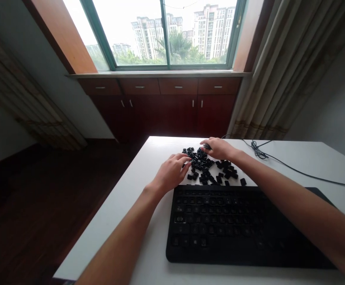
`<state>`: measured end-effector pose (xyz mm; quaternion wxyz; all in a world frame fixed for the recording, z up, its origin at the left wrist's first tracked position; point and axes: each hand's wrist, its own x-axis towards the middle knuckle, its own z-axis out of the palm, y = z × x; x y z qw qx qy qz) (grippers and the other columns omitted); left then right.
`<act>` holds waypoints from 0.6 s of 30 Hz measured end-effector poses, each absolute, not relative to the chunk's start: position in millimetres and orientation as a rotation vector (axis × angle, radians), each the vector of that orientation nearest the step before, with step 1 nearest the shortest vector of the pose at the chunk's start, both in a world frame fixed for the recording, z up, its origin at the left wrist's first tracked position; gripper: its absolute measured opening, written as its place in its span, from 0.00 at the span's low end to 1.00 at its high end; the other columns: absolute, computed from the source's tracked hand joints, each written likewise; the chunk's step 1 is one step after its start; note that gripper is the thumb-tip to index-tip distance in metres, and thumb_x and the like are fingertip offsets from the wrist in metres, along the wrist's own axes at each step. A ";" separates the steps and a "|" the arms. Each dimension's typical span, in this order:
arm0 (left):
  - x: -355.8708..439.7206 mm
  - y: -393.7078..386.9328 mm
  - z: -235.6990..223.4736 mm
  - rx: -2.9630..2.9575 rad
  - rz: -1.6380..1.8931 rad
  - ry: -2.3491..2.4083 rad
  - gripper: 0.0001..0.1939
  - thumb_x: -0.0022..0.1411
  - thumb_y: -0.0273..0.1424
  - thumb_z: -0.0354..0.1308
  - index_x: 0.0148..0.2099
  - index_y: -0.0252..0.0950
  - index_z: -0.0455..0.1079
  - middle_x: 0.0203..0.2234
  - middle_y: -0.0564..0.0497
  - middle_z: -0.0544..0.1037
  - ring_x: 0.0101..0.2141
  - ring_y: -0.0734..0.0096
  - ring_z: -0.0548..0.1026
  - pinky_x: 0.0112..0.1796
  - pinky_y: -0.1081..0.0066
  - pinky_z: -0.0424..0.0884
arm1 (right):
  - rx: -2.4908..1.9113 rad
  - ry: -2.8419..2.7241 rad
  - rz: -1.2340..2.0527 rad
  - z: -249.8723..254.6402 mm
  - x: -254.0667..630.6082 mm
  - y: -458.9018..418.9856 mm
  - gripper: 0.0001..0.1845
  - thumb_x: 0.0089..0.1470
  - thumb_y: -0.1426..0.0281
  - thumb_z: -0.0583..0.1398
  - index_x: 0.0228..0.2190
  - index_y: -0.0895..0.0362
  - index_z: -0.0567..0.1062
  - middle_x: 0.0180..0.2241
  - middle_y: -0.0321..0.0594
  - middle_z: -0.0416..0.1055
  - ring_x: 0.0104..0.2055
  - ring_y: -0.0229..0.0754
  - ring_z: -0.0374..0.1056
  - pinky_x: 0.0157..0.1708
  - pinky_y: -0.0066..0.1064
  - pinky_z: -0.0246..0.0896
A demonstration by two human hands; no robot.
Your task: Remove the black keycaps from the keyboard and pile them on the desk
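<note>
Item 1, pile of loose black keycaps (pixel 212 168): I see it scattered on the white table (pixel 137 221), just beyond the far edge of the keyboard, between my two hands.

Item 2, black keyboard (pixel 237 225): lies flat on the table in front of me, near edge toward the camera. Most of its keys look stripped, with only a few pale marks showing on the left part; detail is too dark to tell more.

Item 3, left hand (pixel 171 174): palm down at the left edge of the pile, fingers curled, fingertips touching the nearest keycaps. I cannot tell whether it has one pinched.

Item 4, right hand (pixel 218 148): palm down over the far side of the pile, fingers bent onto the keycaps there. A small dark piece shows at its fingertips, but I cannot tell whether it is gripped or merely touched.

Item 5, black cable (pixel 282 162): runs across the table to the right of the right hand, with a loose loop near the far edge.

Item 6, surroundings: dark wooden cabinet (pixel 166 107) under a window (pixel 166 35), curtain (pixel 282 71) to the right.
</note>
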<state>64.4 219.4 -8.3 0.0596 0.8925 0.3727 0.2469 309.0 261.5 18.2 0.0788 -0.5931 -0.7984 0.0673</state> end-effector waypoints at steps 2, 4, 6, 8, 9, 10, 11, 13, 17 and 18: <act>64.5 218.7 -8.7 2.698 0.756 1.133 0.16 0.72 0.36 0.48 0.53 0.38 0.74 0.51 0.46 0.76 0.51 0.59 0.74 0.51 0.58 0.74 | -1.823 -2.403 0.213 17.2 302.8 269.6 0.17 0.64 0.62 0.59 0.52 0.56 0.72 0.53 0.46 0.69 0.49 0.46 0.70 0.48 0.45 0.69; 64.4 218.2 -9.4 2.692 0.763 1.141 0.16 0.71 0.36 0.49 0.52 0.38 0.75 0.50 0.45 0.76 0.50 0.58 0.74 0.51 0.58 0.74 | -1.876 -2.409 0.239 16.0 298.1 275.4 0.18 0.64 0.62 0.59 0.52 0.56 0.72 0.52 0.46 0.70 0.49 0.46 0.70 0.47 0.44 0.70; 64.2 218.0 -10.3 2.685 0.766 1.153 0.15 0.71 0.36 0.50 0.50 0.38 0.75 0.50 0.45 0.76 0.49 0.58 0.74 0.51 0.58 0.74 | -1.928 -2.405 0.276 15.3 295.2 279.5 0.18 0.63 0.62 0.59 0.52 0.57 0.71 0.52 0.46 0.70 0.49 0.46 0.70 0.47 0.44 0.70; 63.9 218.2 -11.3 2.677 0.765 1.164 0.15 0.71 0.36 0.50 0.49 0.38 0.76 0.49 0.46 0.76 0.49 0.59 0.74 0.50 0.58 0.74 | -1.973 -2.400 0.322 15.9 294.0 282.1 0.19 0.63 0.62 0.60 0.52 0.57 0.71 0.52 0.46 0.70 0.49 0.46 0.70 0.47 0.45 0.70; 63.8 218.3 -11.7 2.674 0.764 1.169 0.15 0.70 0.36 0.50 0.49 0.38 0.76 0.49 0.46 0.76 0.48 0.59 0.74 0.50 0.59 0.74 | -1.988 -2.400 0.345 16.7 293.8 282.8 0.19 0.63 0.62 0.60 0.52 0.57 0.71 0.52 0.46 0.70 0.49 0.46 0.70 0.47 0.45 0.70; 63.7 218.3 -12.2 2.670 0.765 1.174 0.15 0.70 0.37 0.51 0.48 0.38 0.76 0.49 0.46 0.76 0.48 0.59 0.75 0.50 0.59 0.74 | -2.001 -2.402 0.366 18.0 293.8 283.2 0.19 0.63 0.62 0.60 0.52 0.57 0.71 0.52 0.46 0.70 0.49 0.46 0.70 0.47 0.45 0.70; 63.8 218.3 -12.5 2.667 0.766 1.179 0.15 0.70 0.37 0.51 0.48 0.38 0.76 0.48 0.46 0.76 0.47 0.59 0.75 0.49 0.59 0.74 | -2.009 -2.406 0.386 19.6 293.8 283.3 0.19 0.63 0.62 0.60 0.52 0.57 0.71 0.52 0.46 0.69 0.49 0.47 0.70 0.47 0.45 0.70; 64.0 217.9 -12.9 2.662 0.774 1.190 0.14 0.70 0.37 0.51 0.47 0.38 0.76 0.48 0.46 0.76 0.47 0.59 0.75 0.49 0.59 0.74 | -2.021 -2.416 0.420 23.2 293.4 283.1 0.19 0.63 0.62 0.60 0.52 0.57 0.71 0.53 0.46 0.69 0.49 0.47 0.70 0.47 0.45 0.70; 64.7 216.5 -12.5 2.656 0.790 1.207 0.14 0.70 0.36 0.52 0.46 0.38 0.77 0.47 0.46 0.77 0.46 0.59 0.75 0.48 0.60 0.74 | -2.043 -2.437 0.465 28.7 289.4 282.6 0.18 0.63 0.62 0.59 0.52 0.57 0.71 0.52 0.46 0.70 0.49 0.46 0.70 0.47 0.44 0.70; 64.8 216.3 -12.3 2.656 0.792 1.210 0.14 0.69 0.36 0.52 0.46 0.38 0.77 0.47 0.46 0.77 0.46 0.59 0.75 0.48 0.60 0.74 | -2.048 -2.439 0.465 29.2 287.7 282.6 0.18 0.63 0.62 0.59 0.52 0.57 0.71 0.53 0.46 0.69 0.49 0.46 0.70 0.47 0.44 0.70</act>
